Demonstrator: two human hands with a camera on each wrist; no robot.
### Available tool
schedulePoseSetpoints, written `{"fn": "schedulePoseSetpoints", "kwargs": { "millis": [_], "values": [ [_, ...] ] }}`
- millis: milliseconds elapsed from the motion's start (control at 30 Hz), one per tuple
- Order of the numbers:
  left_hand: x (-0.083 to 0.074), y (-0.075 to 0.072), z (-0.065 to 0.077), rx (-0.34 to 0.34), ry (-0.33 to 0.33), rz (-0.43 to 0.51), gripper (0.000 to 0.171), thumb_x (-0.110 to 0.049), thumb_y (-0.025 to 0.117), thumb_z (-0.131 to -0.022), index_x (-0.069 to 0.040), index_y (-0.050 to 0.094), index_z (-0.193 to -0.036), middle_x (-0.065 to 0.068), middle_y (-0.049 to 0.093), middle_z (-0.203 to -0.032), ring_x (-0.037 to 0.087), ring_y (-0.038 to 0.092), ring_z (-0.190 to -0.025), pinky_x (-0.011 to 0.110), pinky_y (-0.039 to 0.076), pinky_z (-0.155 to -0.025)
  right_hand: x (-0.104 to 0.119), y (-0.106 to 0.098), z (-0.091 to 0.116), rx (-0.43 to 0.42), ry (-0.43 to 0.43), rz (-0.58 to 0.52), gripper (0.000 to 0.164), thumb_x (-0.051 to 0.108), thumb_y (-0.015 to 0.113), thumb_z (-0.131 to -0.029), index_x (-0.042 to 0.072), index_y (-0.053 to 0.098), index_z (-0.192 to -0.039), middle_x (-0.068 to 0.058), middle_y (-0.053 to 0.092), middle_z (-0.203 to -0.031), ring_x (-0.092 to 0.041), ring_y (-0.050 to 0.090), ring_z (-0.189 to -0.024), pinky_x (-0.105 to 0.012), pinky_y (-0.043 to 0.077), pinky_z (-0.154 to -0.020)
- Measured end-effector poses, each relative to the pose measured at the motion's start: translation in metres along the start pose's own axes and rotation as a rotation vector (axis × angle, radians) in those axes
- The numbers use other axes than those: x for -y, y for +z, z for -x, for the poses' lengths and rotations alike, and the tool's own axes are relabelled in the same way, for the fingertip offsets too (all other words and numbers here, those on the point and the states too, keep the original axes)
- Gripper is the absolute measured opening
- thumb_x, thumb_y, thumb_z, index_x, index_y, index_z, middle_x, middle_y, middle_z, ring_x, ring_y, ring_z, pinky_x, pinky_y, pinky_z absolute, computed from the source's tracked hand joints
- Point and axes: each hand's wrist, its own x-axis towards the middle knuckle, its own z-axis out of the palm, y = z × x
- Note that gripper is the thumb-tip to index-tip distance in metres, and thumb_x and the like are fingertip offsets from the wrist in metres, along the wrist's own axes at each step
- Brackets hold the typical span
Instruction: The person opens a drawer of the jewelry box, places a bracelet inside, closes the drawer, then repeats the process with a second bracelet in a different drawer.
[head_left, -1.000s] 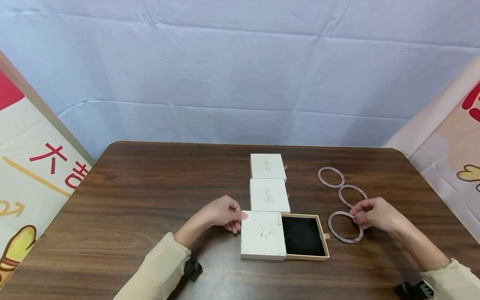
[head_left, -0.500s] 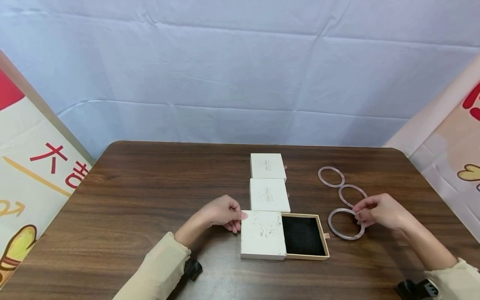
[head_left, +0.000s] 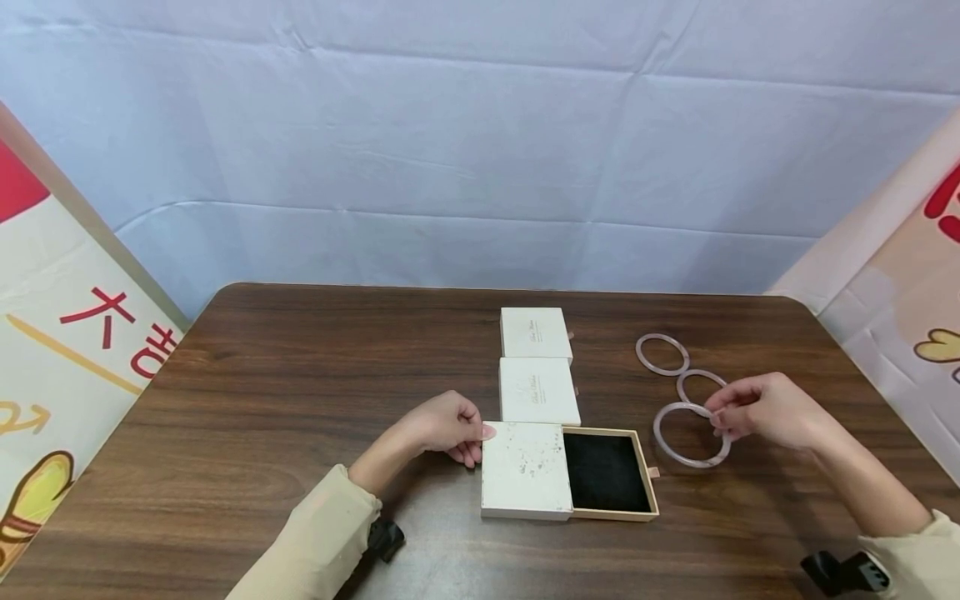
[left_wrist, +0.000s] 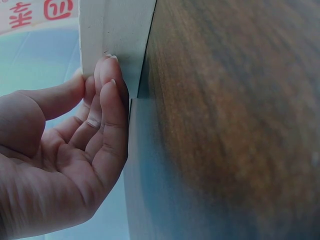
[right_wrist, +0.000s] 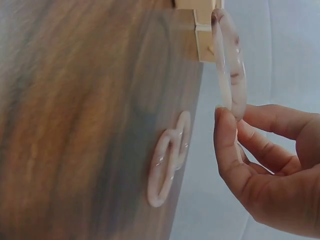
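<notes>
My left hand (head_left: 442, 427) holds the near left corner of a white drawer-style jewellery box (head_left: 523, 479), thumb on its top and fingers against the side. The box's inner tray (head_left: 645, 471), lined in black, is pulled out to the right. In the right wrist view my right hand (right_wrist: 275, 165) pinches a pale, brown-flecked bangle (right_wrist: 239, 92) between thumb and fingertips, up off the table. The head view has this bangle (head_left: 657, 431) just right of the tray. Two more pale bangles lie beyond it, one (head_left: 680, 387) partly covered by the hand, the other (head_left: 640, 353) farther back.
Two closed white boxes stand in a column behind the open one, the middle box (head_left: 538, 390) and the far box (head_left: 535, 332). All rest on a dark wood-grain table (head_left: 315, 358). A pale cloth (head_left: 450, 150) hangs behind the table.
My right hand has lifted the near bangle off the table and moved slightly away from me and to the right. The left hand and the boxes have stayed still.
</notes>
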Motion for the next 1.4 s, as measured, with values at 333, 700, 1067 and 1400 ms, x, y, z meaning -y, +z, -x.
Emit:
{"fn": "schedulePoseSetpoints", "kwargs": {
  "millis": [333, 700, 1067, 1400],
  "values": [
    [0.002, 0.0, -0.001, 0.0, -0.005, 0.007, 0.025, -0.009, 0.06, -0.089, 0.003, 0.057, -0.067, 0.008, 0.058, -0.055, 0.013, 0.058, -0.049, 0.028, 0.052, -0.052, 0.019, 0.009, -0.002, 0.023, -0.03, 0.003, 0.02, -0.004, 0.057, -0.084, -0.019, 0.057, -0.097, -0.019, 0.064, -0.08, -0.017, 0.063, -0.067, -0.036, 0.054, -0.06],
    [0.003, -0.001, -0.001, 0.003, 0.006, 0.007, 0.026, -0.01, 0.06, -0.089, 0.003, 0.057, -0.067, 0.007, 0.058, -0.055, 0.013, 0.058, -0.049, 0.028, 0.052, -0.052, 0.027, 0.029, -0.006, 0.08, -0.076, -0.061, 0.019, -0.008, 0.058, -0.08, -0.02, 0.057, -0.093, -0.018, 0.063, -0.077, -0.019, 0.063, -0.066, -0.037, 0.053, -0.058],
    [0.002, 0.0, -0.001, 0.005, 0.01, 0.017, 0.026, -0.009, 0.06, -0.089, 0.003, 0.056, -0.067, 0.008, 0.058, -0.055, 0.013, 0.058, -0.049, 0.028, 0.052, -0.051, 0.037, 0.048, -0.01, 0.119, -0.053, -0.1, 0.017, -0.007, 0.06, -0.079, -0.018, 0.058, -0.092, -0.018, 0.062, -0.075, -0.018, 0.062, -0.064, -0.035, 0.054, -0.058],
    [0.002, 0.0, -0.002, 0.003, -0.007, 0.009, 0.026, -0.01, 0.06, -0.089, 0.002, 0.056, -0.066, 0.008, 0.058, -0.055, 0.012, 0.057, -0.048, 0.028, 0.052, -0.051, 0.043, 0.06, -0.013, 0.145, -0.078, -0.088, 0.016, -0.007, 0.06, -0.077, -0.015, 0.06, -0.091, -0.017, 0.063, -0.075, -0.018, 0.061, -0.06, -0.037, 0.053, -0.058]
  ]
}}
